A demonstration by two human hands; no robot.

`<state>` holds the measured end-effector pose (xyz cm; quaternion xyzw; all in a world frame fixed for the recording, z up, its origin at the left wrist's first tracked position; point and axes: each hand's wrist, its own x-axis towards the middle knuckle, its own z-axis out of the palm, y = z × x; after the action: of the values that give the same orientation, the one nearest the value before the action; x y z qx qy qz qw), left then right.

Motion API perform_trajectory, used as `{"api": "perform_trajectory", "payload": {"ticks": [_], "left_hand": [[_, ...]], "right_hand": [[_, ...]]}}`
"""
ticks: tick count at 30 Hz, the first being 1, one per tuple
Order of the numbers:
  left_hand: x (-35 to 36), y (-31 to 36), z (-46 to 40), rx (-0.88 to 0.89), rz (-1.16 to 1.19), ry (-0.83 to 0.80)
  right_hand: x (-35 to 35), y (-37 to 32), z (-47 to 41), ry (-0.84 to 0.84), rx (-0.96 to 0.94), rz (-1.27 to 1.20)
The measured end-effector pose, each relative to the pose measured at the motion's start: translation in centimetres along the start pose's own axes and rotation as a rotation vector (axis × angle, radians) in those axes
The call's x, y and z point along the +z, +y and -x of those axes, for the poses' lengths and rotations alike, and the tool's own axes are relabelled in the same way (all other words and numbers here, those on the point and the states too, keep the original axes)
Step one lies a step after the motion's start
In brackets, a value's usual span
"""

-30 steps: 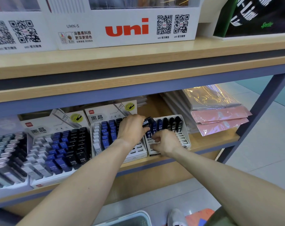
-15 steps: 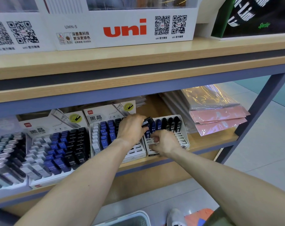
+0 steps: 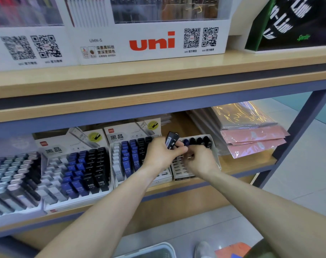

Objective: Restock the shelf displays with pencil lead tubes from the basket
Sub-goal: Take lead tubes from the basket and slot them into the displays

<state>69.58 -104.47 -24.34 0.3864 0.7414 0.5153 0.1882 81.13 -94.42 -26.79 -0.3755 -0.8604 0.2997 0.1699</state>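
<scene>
Fingers of the left hand [image 3: 163, 154] pinch dark lead tubes [image 3: 171, 140]; right hand [image 3: 200, 161] curled, grip unclear

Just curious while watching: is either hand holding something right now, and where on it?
The left hand holds a few dark lead tubes by their lower ends, tops sticking up. The right hand reaches toward them; whether it holds anything cannot be told.

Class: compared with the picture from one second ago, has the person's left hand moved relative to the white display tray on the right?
Yes. The left hand has lifted slightly, raising its dark lead tubes higher above the back row of the white display tray.
</scene>
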Motion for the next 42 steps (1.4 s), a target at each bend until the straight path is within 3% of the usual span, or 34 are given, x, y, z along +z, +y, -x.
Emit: {"api": "perform_trajectory", "payload": {"ticks": [2,5,7,14,20,24,28,32,35,38,42], "left_hand": [[-0.2,0.3,1.5,-0.169,0.221,-0.122],[-0.9,0.0,3.1,-0.319,0.399,-0.264],[-1.2,-0.2,3.7,-0.340,0.461,-0.310],[-2.4,0.2,5.4,-0.330,0.571,-0.389],[-4.3,-0.6,4.7,-0.351,0.655,-0.289],[-4.5,-1.5,5.2,-0.350,0.714,-0.224],[-4.2,-1.8,4.8,-0.362,0.804,-0.072],[-4.0,-1.9,4.7,-0.404,0.842,-0.046],[-3.8,-2.1,4.7,-0.387,0.792,-0.003],[-3.6,-2.1,4.7,-0.337,0.646,-0.027],[-3.3,-2.1,4.7,-0.274,0.518,-0.138]], "right_hand": [[-1.5,-0.7,0.4,0.013,0.089,-0.362],[-3.6,-2.1,1.6,-0.197,0.122,-0.817],[-4.0,-2.7,2.5,-0.278,0.048,-0.784],[-3.1,-4.0,2.9,-0.220,0.017,-0.807],[-4.0,-4.2,1.7,-0.074,0.061,-0.941],[-4.3,-3.9,1.7,-0.149,0.022,-0.897],[-4.3,-3.5,1.9,-0.160,-0.055,-0.692],[-3.1,-3.6,2.1,-0.191,0.004,-0.750],[-2.6,-3.7,2.3,-0.312,0.047,-0.684],[-2.8,-3.9,2.1,-0.210,-0.027,-0.507],[-3.3,-4.0,1.9,-0.168,-0.172,-0.561]]}}
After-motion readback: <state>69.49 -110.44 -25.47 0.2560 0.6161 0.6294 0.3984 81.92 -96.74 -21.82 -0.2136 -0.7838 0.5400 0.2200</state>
